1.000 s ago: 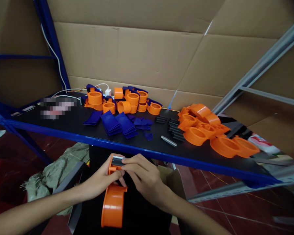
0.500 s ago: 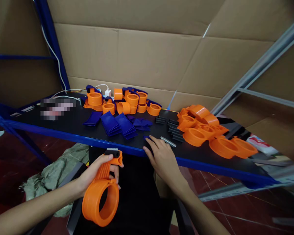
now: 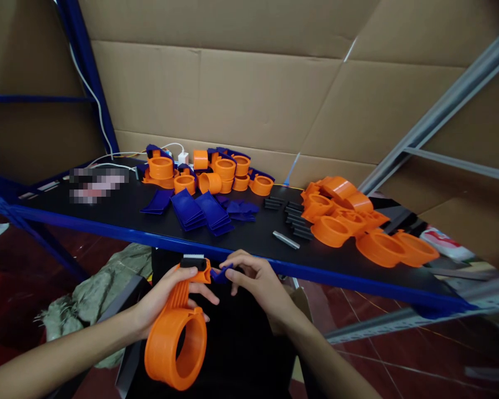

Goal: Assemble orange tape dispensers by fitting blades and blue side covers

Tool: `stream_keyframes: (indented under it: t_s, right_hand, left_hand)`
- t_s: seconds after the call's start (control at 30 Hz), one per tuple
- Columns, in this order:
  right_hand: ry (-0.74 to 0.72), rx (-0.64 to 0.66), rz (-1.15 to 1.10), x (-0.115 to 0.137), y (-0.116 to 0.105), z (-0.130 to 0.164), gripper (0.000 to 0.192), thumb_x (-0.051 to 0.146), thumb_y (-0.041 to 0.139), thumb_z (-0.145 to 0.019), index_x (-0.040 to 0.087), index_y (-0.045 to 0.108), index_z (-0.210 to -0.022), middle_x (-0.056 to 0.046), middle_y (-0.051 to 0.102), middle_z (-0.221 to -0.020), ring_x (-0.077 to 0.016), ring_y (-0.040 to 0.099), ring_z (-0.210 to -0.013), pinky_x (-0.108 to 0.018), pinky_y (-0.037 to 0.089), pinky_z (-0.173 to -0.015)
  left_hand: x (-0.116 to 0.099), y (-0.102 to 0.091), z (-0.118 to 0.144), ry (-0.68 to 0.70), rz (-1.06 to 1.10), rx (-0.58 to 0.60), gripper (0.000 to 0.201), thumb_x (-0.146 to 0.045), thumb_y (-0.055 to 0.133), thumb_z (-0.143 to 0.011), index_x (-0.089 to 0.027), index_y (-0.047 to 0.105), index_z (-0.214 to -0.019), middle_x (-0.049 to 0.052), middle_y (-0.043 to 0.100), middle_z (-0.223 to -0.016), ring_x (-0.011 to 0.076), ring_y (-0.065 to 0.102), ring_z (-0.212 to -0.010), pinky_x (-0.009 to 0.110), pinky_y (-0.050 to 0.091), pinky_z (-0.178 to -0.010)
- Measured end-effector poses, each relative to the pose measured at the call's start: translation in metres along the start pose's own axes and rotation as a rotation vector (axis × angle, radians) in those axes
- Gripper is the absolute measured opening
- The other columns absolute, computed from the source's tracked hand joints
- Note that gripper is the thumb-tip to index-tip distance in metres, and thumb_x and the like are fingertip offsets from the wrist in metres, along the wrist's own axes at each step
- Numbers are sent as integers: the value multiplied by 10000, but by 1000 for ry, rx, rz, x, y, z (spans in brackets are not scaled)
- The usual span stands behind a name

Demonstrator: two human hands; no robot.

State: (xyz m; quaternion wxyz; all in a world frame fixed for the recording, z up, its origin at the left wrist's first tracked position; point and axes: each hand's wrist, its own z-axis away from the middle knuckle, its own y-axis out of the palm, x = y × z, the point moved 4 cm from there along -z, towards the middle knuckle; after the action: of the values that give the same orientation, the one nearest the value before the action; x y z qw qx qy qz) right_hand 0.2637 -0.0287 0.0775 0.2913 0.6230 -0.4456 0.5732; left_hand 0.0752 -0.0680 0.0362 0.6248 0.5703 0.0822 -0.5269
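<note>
My left hand (image 3: 166, 296) grips an orange tape dispenser body (image 3: 177, 346) by its neck, ring end down, with a black toothed blade at its top end (image 3: 192, 260). My right hand (image 3: 255, 282) pinches a small blue plastic piece (image 3: 221, 274) just to the right of the dispenser's top. Both hands are below the front edge of the black shelf (image 3: 120, 213).
On the shelf lie stacks of blue flaps (image 3: 199, 209), orange dispenser bodies at the back (image 3: 210, 172) and in a heap on the right (image 3: 357, 221), black strips (image 3: 297, 219) and a metal blade (image 3: 286, 239). Cardboard lines the wall behind. A blue rail (image 3: 357, 284) edges the shelf.
My right hand left the dispenser, reached to the shelf, and came back holding a small blue piece. My left hand turned the dispenser so its ring faces me.
</note>
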Motion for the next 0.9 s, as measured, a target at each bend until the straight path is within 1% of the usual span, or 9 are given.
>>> stream_keyframes:
  t_s: [0.1, 0.23, 0.33, 0.43, 0.53, 0.6, 0.77, 0.83, 0.9]
  right_hand:
    - [3, -13, 1, -9, 8, -4, 274, 416, 645, -911, 178, 714, -1027, 0, 587, -850, -76, 563, -546, -213, 490, -504]
    - [-35, -69, 259, -10, 10, 0, 248, 356, 629, -934, 197, 701, -1112, 49, 515, -638, -75, 497, -506, -188, 424, -484]
    - [-100, -80, 349, -9, 14, 5, 311, 311, 594, -957, 210, 623, -1250, 35, 582, -697, -92, 561, -558, -203, 467, -534]
    - [-231, -113, 505, -6, 15, 9, 397, 265, 588, -957, 225, 556, -1350, 5, 636, -789, -116, 613, -652, -224, 514, -601]
    - [-362, -92, 688, -2, 16, 10, 393, 250, 584, -959, 245, 577, -1351, -47, 668, -944, -149, 657, -803, -263, 559, -706]
    - [-380, -65, 742, 0, 13, 9, 363, 255, 608, -946, 255, 615, -1309, -73, 660, -1054, -169, 668, -898, -283, 578, -755]
    - [-318, 6, 645, 3, 5, 5, 340, 235, 663, -904, 266, 658, -1242, -90, 620, -1231, -150, 667, -888, -264, 596, -706]
    - [-291, -8, 569, 3, 2, 5, 331, 233, 686, -882, 254, 671, -1212, -86, 634, -1214, -147, 662, -885, -249, 591, -679]
    - [-244, -56, 465, 4, -1, 5, 312, 253, 711, -862, 231, 686, -1172, -72, 667, -1103, -150, 663, -872, -235, 580, -650]
  left_hand:
    - [-1, 2, 0, 31, 25, -62, 309, -356, 635, -897, -133, 561, -1099, 190, 768, -1015, 245, 763, -692, 351, 597, -688]
    - [-4, 3, 0, 109, 13, -141, 304, -303, 659, -895, -179, 514, -1132, 160, 783, -994, 245, 768, -671, 377, 608, -699]
    - [-6, 6, 1, 151, -17, -158, 297, -285, 682, -886, -193, 508, -1108, 150, 779, -1019, 266, 778, -719, 385, 612, -713]
    - [-9, 9, 3, 174, -38, -174, 275, -271, 685, -887, -194, 513, -1086, 138, 774, -1024, 266, 780, -749, 384, 614, -735]
    - [-11, 11, 4, 197, -56, -199, 261, -256, 682, -889, -187, 536, -1094, 126, 766, -1029, 253, 779, -769, 373, 619, -741]
    - [-10, 12, 4, 210, -75, -196, 261, -247, 685, -886, -184, 552, -1102, 118, 760, -1026, 248, 777, -780, 374, 622, -745]
    - [-8, 11, 1, 218, -91, -162, 227, -243, 712, -862, -193, 568, -1029, 88, 745, -983, 272, 771, -864, 383, 631, -733]
    - [-9, 11, 1, 215, -93, -145, 229, -237, 716, -856, -187, 573, -1028, 100, 745, -1001, 276, 769, -872, 386, 633, -729]
    - [-11, 9, 1, 218, -73, -148, 236, -246, 706, -863, -180, 578, -1049, 117, 743, -1039, 269, 768, -854, 398, 635, -735]
